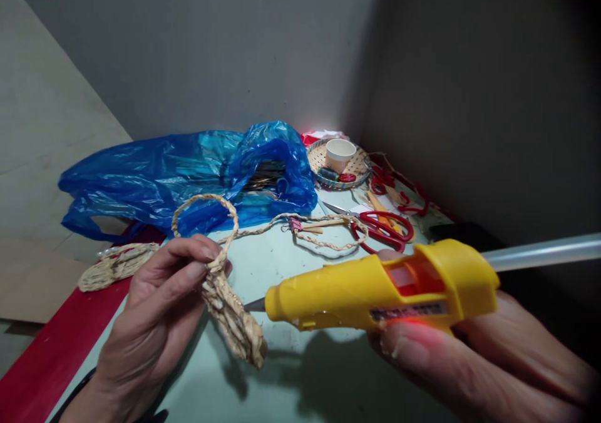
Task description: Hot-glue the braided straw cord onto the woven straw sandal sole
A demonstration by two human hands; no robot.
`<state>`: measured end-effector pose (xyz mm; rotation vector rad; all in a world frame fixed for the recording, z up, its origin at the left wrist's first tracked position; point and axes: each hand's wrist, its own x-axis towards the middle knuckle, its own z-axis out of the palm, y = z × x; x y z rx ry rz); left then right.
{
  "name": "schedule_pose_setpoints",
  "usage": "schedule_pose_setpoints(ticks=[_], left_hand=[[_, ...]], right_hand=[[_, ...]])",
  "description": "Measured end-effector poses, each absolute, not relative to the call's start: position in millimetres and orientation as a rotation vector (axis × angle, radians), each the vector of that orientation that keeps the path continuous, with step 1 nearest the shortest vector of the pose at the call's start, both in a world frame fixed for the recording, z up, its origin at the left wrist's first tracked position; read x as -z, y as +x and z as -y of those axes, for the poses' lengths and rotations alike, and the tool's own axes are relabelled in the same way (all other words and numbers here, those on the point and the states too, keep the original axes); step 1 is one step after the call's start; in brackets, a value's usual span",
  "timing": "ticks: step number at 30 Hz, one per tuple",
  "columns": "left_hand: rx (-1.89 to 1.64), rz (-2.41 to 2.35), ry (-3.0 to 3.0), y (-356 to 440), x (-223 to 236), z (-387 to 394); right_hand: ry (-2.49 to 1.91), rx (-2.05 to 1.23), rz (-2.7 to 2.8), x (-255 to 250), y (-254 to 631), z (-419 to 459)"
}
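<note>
Left hand [154,323]: we pinch the braid [235,323] below its loop, above the near part of the desk [256,254].
Right hand [474,360]: we grip the glue gun [328,291]; our trigger finger's action cannot be told.
Tip [255,306]: at the braid's right side; applying glue seems in hand, calling for a steady hold.
Desk: bag [188,166] along the far edge, basket [315,176] by the far right corner, scissors [385,232] toward the right edge.

- Yellow glue gun [338,291] gripped in right hand [441,354], nozzle [256,305] held at braided piece [235,316].
- Braided piece pinched in left hand [157,310].
- White cup [340,157] held in basket [317,156].
</note>
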<state>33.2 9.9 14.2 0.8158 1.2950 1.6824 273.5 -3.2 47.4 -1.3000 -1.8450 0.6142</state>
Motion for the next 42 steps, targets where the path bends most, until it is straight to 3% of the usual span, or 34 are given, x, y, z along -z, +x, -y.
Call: schedule_pose_setpoints(ticks=[14, 27, 42], left_hand=[[-1.703, -1.305, 0.799, 33, -16, -12], [-1.707, -1.309, 0.771, 34, -17, -13], [-1.708, -1.336, 0.773, 35, -21, -13]], right_hand=[[-1.365, -0.465, 1.979, -41, 289, -1], [-1.491, -0.605, 1.821, -32, 290, 6], [-1.474, -0.526, 1.908, -34, 297, 2]])
